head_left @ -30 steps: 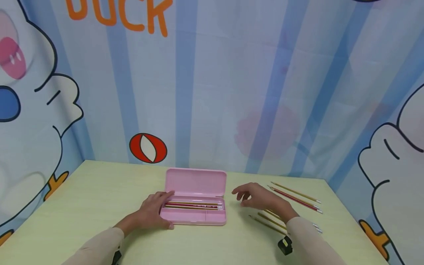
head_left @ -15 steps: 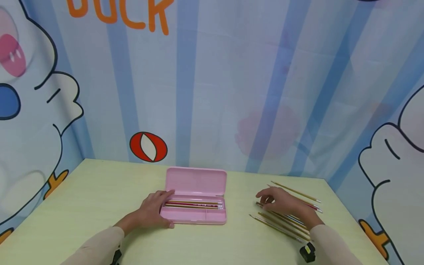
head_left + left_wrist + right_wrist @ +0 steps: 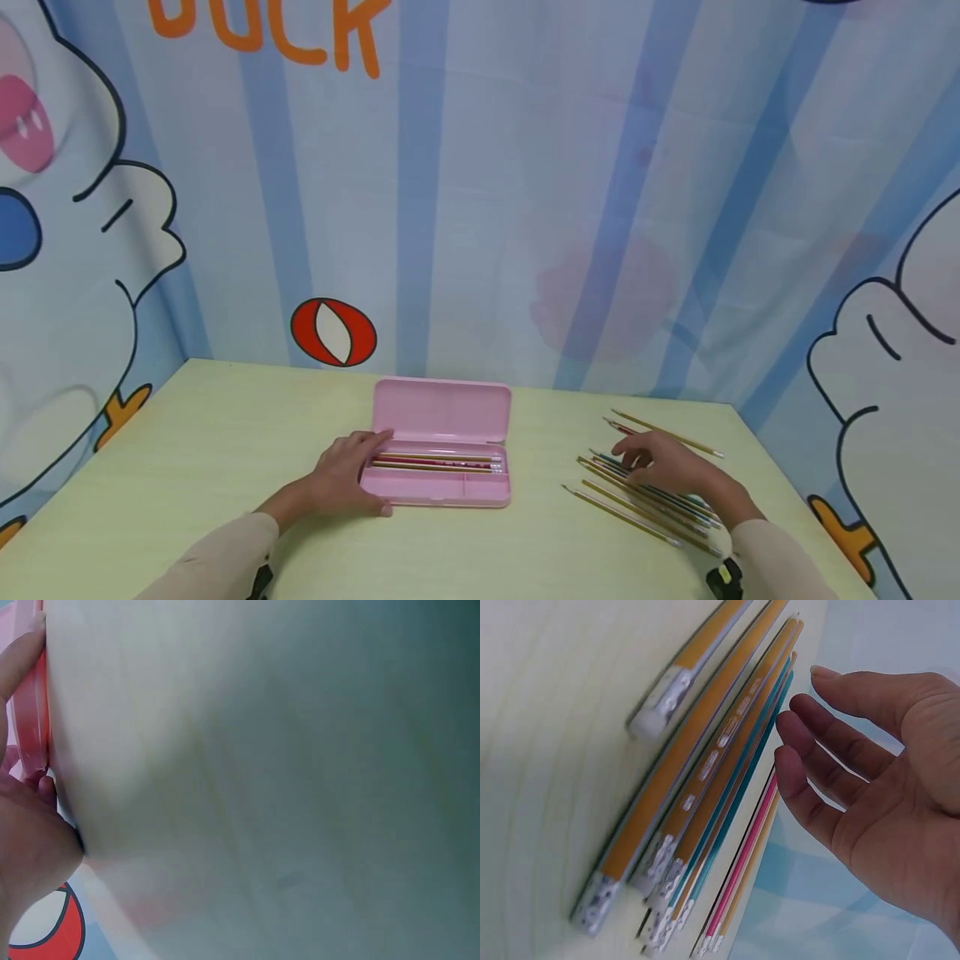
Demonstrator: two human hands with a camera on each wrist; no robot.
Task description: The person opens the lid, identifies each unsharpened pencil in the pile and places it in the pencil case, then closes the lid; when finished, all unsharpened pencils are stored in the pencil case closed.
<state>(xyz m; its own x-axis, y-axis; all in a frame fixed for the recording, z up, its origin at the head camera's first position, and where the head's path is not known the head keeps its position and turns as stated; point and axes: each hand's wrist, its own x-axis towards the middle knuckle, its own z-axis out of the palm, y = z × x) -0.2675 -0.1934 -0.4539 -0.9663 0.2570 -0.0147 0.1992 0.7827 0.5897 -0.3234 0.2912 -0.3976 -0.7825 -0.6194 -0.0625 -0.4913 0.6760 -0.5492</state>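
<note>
A pink pencil case (image 3: 487,495) lies with its lid (image 3: 441,410) folded back. Several pencils (image 3: 438,467) lie lengthwise in its long compartment. My left hand (image 3: 345,475) holds the case at its left end, thumb at the front edge and fingers toward the hinge. My right hand (image 3: 675,465) hovers over a spread of loose pencils on the right, fingers loosely bent and nothing visible between them. In the right wrist view, yellow pencils (image 3: 660,787), teal pencils (image 3: 724,810) and a pink-red pencil (image 3: 739,874) lie beside the right hand's fingertips, apart from the thumb.
The pale wooden table (image 3: 247,433) meets a blue striped cloth backdrop (image 3: 487,208) at its rear. One yellow pencil (image 3: 678,435) lies farther back, behind the right hand. A yellow pencil (image 3: 622,515) lies nearest the front of the spread.
My right hand has moved right from beside the case to above the loose pencils, uncovering more of them. My left hand has stayed on the case.
</note>
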